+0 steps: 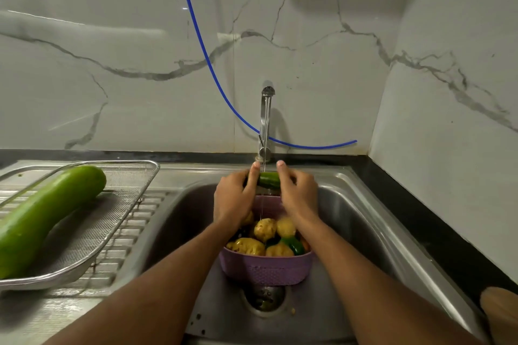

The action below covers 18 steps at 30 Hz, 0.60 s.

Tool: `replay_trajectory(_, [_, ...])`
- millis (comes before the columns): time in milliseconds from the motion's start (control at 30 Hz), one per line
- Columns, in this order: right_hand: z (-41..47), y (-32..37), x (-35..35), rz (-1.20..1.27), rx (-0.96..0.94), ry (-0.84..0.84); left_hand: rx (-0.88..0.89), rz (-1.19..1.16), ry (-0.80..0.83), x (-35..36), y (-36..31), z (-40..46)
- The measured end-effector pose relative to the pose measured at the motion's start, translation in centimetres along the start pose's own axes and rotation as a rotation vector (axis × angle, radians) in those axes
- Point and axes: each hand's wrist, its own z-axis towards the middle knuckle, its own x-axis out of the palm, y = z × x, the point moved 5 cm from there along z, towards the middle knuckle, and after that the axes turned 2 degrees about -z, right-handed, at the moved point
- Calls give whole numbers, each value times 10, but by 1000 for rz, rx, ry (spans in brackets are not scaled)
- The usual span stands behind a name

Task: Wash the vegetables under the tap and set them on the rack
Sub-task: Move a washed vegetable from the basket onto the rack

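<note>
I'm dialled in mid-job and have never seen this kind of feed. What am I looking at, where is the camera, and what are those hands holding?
There is no machine here: a person works with bare hands, and the single picture comes from a camera worn on their head, looking forward and down. The left hand and right hand both grip a small green cucumber under the thin stream from the tap. Below them, in the steel sink, sits a purple basket with potatoes and a green pepper. To the left, on the draining board, a mesh rack holds one large green gourd. A blue hose hangs along the marble wall.
</note>
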Motion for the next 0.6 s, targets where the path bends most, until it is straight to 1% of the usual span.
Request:
replay_trajectory(33, [-2, 8, -7, -79, -115, -76, 43, -55, -19, -2, -9, -1])
replay_trajectory(67, [-3, 13, -13, -160, -183, -120, 54, -97, -28, -3, -14, -2])
replay_trajectory(100, [-4, 11, -15, -250, -182, -116, 36, -98, -8, -2, -14, -3])
replay_trajectory(133, [-5, 5, -14, -355, -128, -58, -4, -44, 40, 1, -9, -4])
replay_trajectory(200, [-7, -21, -7, -589, 89, 160, -129, 172, 178, 5, 9, -12])
replay_trajectory(233, [-9, -27, -6, -654, 140, 212, -153, 257, 218, 6, 15, -16])
replay_trajectory(267, [-7, -24, -5, -677, 126, 195, -138, 281, 209, 5, 15, -15])
replay_trajectory(300, [-4, -13, -7, -652, 41, 100, -99, 237, 159, 3, 11, -13])
replay_trajectory(367, [-4, 10, -14, -560, -142, -137, -75, 36, 24, -2, 2, -8])
replay_trajectory(400, [-4, 11, -15, -530, -140, -154, -88, -24, 1, -2, 1, -6])
replay_trajectory(433, [-2, 3, -12, -536, -81, -84, -95, -24, 34, 0, 2, -7])
replay_trajectory(500, [-6, -26, -3, -664, 167, 204, -133, 146, 191, 6, 13, -14])
replay_trajectory(533, [-8, -33, -3, -696, 222, 272, -123, 234, 251, 6, 15, -18])
replay_trajectory(567, [-7, -32, -4, -697, 216, 256, -100, 261, 256, 5, 14, -19])
replay_trajectory(600, [-2, -23, -7, -669, 139, 162, -78, 214, 211, 3, 10, -16])
